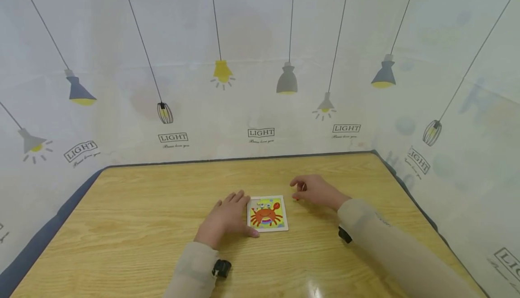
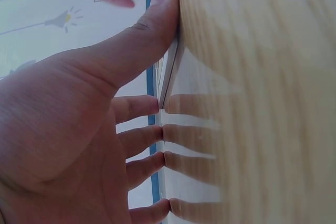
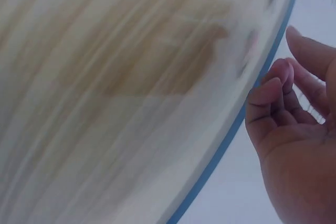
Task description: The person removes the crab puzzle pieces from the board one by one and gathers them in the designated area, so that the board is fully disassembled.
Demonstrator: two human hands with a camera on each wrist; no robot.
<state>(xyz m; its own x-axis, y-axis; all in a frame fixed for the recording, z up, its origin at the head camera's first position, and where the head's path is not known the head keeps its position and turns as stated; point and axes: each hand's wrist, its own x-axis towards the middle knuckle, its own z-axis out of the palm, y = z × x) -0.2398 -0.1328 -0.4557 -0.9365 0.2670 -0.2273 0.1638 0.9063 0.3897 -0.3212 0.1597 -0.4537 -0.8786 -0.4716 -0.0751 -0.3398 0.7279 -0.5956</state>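
A square crab picture puzzle (image 1: 266, 214) in a pale frame lies on the wooden table. Its upper left corner shows a plain pale patch. My left hand (image 1: 229, 216) steadies the frame, thumb against the near edge and spread fingers around the left side. In the left wrist view, the thumb (image 2: 142, 40) lies along the frame's edge and the other fingertips touch the tabletop. Right of the puzzle, my right hand (image 1: 317, 191) hovers with loosely bent fingers. A small red bit (image 1: 296, 198) shows right at its fingertips. From the right wrist, the thumb (image 3: 310, 53) stands apart from the fingers.
The glossy wood-grain table (image 1: 142, 225) has a dark blue border (image 1: 243, 158). Behind and beside it hangs a pale cloth (image 1: 252, 22) printed with lamps and lettering. Each wrist carries a small black camera (image 1: 221, 268).
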